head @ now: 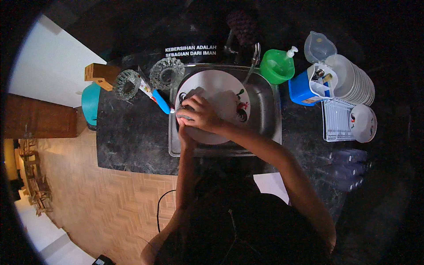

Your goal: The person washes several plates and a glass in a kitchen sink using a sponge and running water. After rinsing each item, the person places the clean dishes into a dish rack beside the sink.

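A large white plate (212, 89) with painted roosters is held over the steel sink (268, 109), tilted a little. My left hand (184, 125) grips the plate's left edge, its fingers mostly hidden by my other hand. My right hand (202, 115) lies across the left part of the plate, its fingers bent around a small greyish pad (185, 114) that is mostly covered. My right forearm crosses the plate's lower right. The faucet (255, 58) stands behind the sink, near the plate's upper right.
Glass bowls (167, 71) and a knife with a blue handle (161, 102) lie left of the sink. A green soap dispenser (277, 66), a blue cutlery holder (301, 87), a stack of white plates (356, 78) and a wire rack (338, 119) stand right. A wooden box (99, 74) sits at the far left.
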`<state>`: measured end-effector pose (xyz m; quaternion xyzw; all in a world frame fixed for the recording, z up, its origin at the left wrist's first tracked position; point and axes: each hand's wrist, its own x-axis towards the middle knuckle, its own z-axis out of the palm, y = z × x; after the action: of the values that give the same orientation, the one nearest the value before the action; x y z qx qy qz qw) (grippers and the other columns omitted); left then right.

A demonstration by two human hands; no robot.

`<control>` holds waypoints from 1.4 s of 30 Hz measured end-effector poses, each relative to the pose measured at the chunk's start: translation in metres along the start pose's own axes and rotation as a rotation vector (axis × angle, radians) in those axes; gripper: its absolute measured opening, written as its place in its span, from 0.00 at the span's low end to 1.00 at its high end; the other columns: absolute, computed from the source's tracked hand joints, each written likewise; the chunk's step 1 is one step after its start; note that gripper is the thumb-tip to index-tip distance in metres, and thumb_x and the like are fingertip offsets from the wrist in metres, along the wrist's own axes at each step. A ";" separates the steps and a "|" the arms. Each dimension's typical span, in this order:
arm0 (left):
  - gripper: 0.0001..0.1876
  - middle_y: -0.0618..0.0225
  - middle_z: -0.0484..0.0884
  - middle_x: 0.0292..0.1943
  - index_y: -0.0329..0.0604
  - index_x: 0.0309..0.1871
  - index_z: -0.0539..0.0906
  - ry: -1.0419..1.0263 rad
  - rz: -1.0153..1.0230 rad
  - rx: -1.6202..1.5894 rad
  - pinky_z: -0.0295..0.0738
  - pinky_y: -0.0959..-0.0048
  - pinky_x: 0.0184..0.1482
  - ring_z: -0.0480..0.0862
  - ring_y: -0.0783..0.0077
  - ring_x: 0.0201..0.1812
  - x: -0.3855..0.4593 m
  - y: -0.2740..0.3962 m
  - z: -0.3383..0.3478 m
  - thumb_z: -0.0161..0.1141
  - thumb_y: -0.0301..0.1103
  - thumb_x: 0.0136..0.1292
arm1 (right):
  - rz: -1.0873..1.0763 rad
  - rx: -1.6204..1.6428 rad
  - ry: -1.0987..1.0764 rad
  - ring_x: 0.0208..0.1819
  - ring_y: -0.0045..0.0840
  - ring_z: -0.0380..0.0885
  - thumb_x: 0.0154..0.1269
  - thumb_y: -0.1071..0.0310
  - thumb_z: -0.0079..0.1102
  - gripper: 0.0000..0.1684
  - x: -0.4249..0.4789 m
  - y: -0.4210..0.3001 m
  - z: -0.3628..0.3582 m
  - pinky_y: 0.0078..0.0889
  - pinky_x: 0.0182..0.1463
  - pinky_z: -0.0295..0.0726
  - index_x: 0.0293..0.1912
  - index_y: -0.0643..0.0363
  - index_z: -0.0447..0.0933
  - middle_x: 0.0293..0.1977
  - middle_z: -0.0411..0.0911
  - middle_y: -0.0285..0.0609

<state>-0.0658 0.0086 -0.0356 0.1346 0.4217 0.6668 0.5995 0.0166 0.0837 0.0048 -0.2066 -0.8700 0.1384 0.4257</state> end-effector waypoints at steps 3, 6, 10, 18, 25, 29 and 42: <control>0.30 0.62 0.68 0.47 0.39 0.55 0.59 0.042 -0.082 0.014 0.64 0.71 0.48 0.70 0.66 0.47 -0.002 0.000 0.002 0.36 0.56 0.59 | -0.075 -0.230 0.099 0.39 0.34 0.65 0.37 0.63 0.60 0.18 0.018 0.021 -0.005 0.37 0.40 0.66 0.35 0.49 0.73 0.34 0.66 0.37; 0.30 0.61 0.68 0.47 0.39 0.56 0.58 0.022 -0.068 0.033 0.64 0.69 0.48 0.71 0.65 0.45 -0.005 -0.003 0.001 0.36 0.55 0.60 | 0.172 -0.558 0.218 0.40 0.37 0.64 0.39 0.64 0.59 0.20 0.025 0.059 -0.014 0.40 0.37 0.66 0.39 0.50 0.70 0.37 0.65 0.41; 0.28 0.61 0.67 0.48 0.39 0.56 0.57 0.007 0.058 -0.067 0.64 0.69 0.48 0.69 0.65 0.47 -0.001 -0.001 0.001 0.36 0.53 0.61 | 0.440 -0.729 0.044 0.40 0.38 0.64 0.43 0.61 0.57 0.22 -0.008 0.036 -0.011 0.41 0.40 0.65 0.43 0.48 0.68 0.40 0.63 0.43; 0.29 0.59 0.61 0.54 0.42 0.59 0.53 0.063 -0.002 -0.037 0.59 0.67 0.53 0.64 0.63 0.53 -0.005 -0.009 -0.001 0.36 0.53 0.61 | 0.350 -0.198 0.077 0.43 0.39 0.63 0.45 0.62 0.56 0.20 -0.005 0.053 0.028 0.38 0.44 0.66 0.42 0.49 0.70 0.42 0.63 0.45; 0.32 0.58 0.61 0.54 0.38 0.58 0.53 -0.130 0.028 -0.237 0.59 0.66 0.53 0.63 0.63 0.54 0.025 -0.031 -0.050 0.37 0.54 0.59 | 0.406 -0.634 -0.206 0.46 0.40 0.62 0.44 0.63 0.57 0.20 -0.060 0.012 -0.013 0.45 0.49 0.62 0.41 0.49 0.70 0.43 0.63 0.44; 0.31 0.59 0.60 0.54 0.39 0.59 0.53 0.077 -0.017 0.004 0.59 0.67 0.53 0.63 0.63 0.54 0.017 -0.043 -0.051 0.38 0.52 0.60 | 0.228 -0.263 -0.222 0.48 0.42 0.62 0.49 0.63 0.49 0.19 -0.073 0.003 0.021 0.49 0.50 0.61 0.44 0.51 0.68 0.45 0.64 0.49; 0.27 0.59 0.65 0.50 0.39 0.57 0.57 0.033 0.183 -0.034 0.60 0.65 0.51 0.67 0.63 0.49 0.015 -0.022 -0.046 0.42 0.48 0.59 | 0.452 -0.319 -0.375 0.50 0.41 0.60 0.51 0.65 0.47 0.24 -0.083 -0.010 0.013 0.47 0.46 0.64 0.51 0.51 0.63 0.47 0.61 0.48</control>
<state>-0.0862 0.0023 -0.0845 0.1516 0.4061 0.7279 0.5312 0.0500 0.0341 -0.0556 -0.4293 -0.8761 0.1267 0.1791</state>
